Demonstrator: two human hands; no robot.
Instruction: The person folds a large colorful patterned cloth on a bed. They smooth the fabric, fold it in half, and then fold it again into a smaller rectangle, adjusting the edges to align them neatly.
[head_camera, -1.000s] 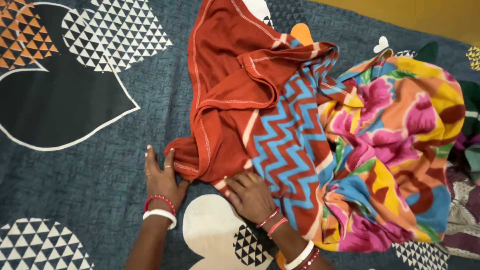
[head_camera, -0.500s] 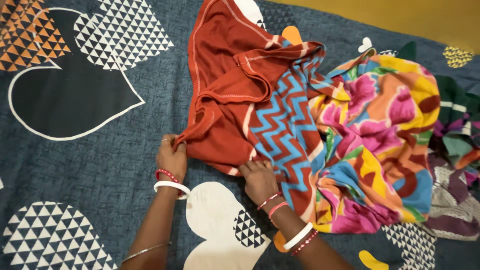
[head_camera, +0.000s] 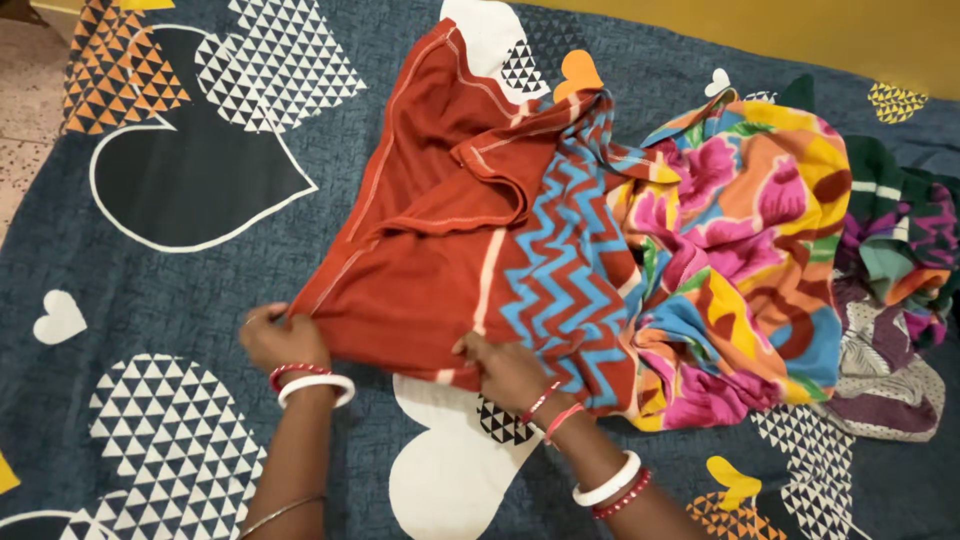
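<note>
Near the bedsheet's (head_camera: 180, 300) front edge, two hands spread a rust-red garment (head_camera: 420, 270) flat.
Since a second ago, the left hand (head_camera: 283, 340) has pulled its pinched corner outward, and the bunched hem now lies taut; the right hand (head_camera: 505, 370) pins the lower hem. A floral cloth (head_camera: 740, 250) lies alongside.
</note>
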